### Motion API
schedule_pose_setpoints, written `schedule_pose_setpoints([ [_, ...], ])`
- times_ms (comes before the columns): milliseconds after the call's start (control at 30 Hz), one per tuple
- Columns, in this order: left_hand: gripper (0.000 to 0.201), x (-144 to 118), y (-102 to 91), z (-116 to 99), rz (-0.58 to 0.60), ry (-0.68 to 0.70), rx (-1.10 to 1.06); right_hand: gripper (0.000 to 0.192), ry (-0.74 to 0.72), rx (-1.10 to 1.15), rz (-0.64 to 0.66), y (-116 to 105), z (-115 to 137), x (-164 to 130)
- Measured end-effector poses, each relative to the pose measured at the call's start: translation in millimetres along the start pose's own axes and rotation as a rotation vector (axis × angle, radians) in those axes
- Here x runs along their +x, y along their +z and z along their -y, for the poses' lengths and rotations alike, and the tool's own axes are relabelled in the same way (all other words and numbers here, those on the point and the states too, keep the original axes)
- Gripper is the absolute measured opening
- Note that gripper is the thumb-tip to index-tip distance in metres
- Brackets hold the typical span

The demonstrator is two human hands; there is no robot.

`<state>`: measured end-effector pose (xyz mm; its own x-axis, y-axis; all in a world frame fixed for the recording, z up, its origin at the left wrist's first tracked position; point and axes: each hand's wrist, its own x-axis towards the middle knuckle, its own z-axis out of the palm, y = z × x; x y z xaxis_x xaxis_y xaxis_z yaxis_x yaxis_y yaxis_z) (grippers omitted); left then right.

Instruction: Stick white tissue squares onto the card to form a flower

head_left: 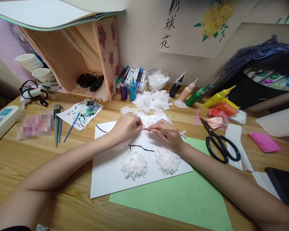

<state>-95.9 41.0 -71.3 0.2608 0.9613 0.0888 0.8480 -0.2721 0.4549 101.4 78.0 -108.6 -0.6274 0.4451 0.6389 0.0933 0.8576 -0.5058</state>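
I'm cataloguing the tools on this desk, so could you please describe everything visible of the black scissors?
The black scissors lie flat on the wooden desk, to the side of the right hand, untouched. Blades closed, tips pointing away toward the paint bottles; two glossy black loop handles, plastic-looking, face the person. The handles rest partly on a white paper strip, beside the green sheet.

Fluffy tissue flowers (134, 165), matt white card (106, 173), wood-grain desk (19, 160).

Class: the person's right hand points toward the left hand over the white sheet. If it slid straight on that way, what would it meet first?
Most likely the small tissue piece pinched between both hands, then the left hand itself; the right hand nearly touches it already, though depth is unclear.
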Motion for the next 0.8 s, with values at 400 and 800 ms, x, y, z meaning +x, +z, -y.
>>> schedule_pose_setpoints([
  [400,0.015,0.9,-1.3,1.3,0.044,-0.048,0.004,0.012,0.006,-0.016,-0.018,2.6,-2.6,2.8],
  [800,0.015,0.6,-0.4,2.1,0.061,-0.068,-0.001,0.016,0.041,-0.031,-0.045,4.0,-1.5,4.2],
])
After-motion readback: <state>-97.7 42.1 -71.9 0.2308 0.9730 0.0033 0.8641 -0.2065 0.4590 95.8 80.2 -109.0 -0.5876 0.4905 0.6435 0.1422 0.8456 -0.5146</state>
